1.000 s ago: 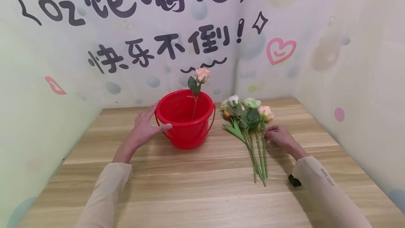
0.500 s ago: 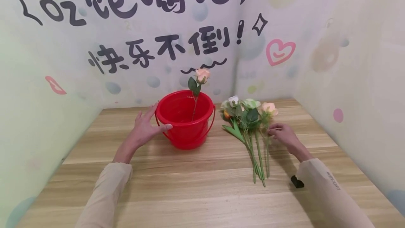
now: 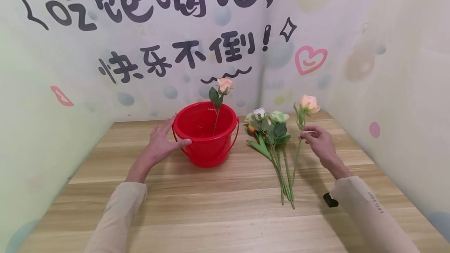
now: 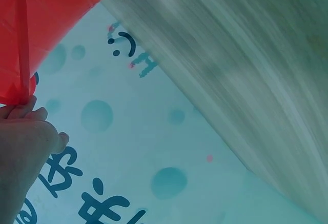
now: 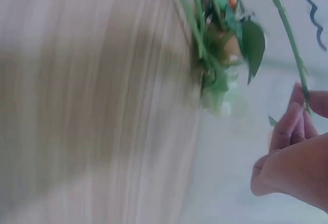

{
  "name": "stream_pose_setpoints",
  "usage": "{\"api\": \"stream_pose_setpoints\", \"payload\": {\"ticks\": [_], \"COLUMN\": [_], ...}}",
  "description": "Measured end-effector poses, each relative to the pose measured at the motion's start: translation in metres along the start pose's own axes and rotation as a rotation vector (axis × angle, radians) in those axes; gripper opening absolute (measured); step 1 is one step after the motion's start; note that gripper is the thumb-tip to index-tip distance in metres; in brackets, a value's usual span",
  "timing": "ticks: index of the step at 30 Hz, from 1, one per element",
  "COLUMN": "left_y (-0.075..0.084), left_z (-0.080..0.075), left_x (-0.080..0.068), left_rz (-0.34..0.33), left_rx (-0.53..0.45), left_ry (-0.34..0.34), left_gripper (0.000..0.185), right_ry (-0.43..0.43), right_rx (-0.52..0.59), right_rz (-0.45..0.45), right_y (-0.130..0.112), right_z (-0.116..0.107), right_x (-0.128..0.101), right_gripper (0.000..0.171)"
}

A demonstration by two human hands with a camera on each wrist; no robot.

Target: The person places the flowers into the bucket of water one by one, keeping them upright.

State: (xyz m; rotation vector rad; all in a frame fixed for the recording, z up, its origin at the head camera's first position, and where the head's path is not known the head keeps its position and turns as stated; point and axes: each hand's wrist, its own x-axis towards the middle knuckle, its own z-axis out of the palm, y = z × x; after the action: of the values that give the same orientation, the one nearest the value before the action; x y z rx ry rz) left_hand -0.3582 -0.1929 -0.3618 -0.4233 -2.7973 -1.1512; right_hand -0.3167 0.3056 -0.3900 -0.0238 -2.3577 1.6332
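Observation:
My right hand [image 3: 319, 143] pinches the stem of an artificial pink rose [image 3: 309, 104] between thumb and fingers, bloom up, beside the pile. In the right wrist view the green stem [image 5: 288, 26] runs out of the fingertips. My left hand [image 3: 162, 143] rests against the left side of a red bucket [image 3: 210, 153], thumb and fingers spread fairly straight at its rim. Another pink rose [image 3: 225, 86] stands in the bucket, leaning on its right side; its stem's lower end is hidden. Several artificial flowers [image 3: 270, 128] lie in a bunch between bucket and right hand.
The bucket's thin red handle [image 3: 234, 143] hangs down at its side. A wooden table [image 3: 211, 214] bears everything, with printed walls [image 3: 140, 85] close behind and on both sides. A small black object [image 3: 330, 200] shows under the right sleeve.
My right hand has drawn one pink rose away from the bunch, rightward and up, and its stem now tilts off the table. The left hand and bucket stay put.

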Motion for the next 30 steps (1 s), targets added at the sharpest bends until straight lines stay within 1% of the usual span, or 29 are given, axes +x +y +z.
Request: {"api": "stream_pose_setpoints", "payload": {"ticks": [4, 8, 17, 23, 30], "left_y": [0.0, 0.001, 0.002, 0.002, -0.001], "left_z": [0.0, 0.0, 0.0, -0.001, -0.002], "left_x": [-0.001, -0.001, -0.001, 0.0, -0.002], "left_rz": [0.001, 0.005, 0.011, 0.016, -0.005], "left_rx": [-0.008, -0.006, -0.004, -0.002, -0.012], "left_ry": [0.004, 0.002, 0.006, 0.001, 0.003], "left_gripper": [0.117, 0.116, 0.116, 0.115, 0.116], "right_ry": [0.03, 0.035, 0.038, 0.039, 0.065], "right_rx": [0.049, 0.089, 0.187, 0.288, 0.364], "right_rz": [-0.071, -0.114, -0.152, -0.188, -0.196], "right_y": [-0.009, -0.018, -0.046, -0.069, -0.097], "right_z": [0.011, 0.025, 0.055, 0.078, 0.104], "right_x": [-0.001, -0.002, -0.002, 0.004, 0.013], "right_gripper": [0.035, 0.034, 0.034, 0.029, 0.026]}}
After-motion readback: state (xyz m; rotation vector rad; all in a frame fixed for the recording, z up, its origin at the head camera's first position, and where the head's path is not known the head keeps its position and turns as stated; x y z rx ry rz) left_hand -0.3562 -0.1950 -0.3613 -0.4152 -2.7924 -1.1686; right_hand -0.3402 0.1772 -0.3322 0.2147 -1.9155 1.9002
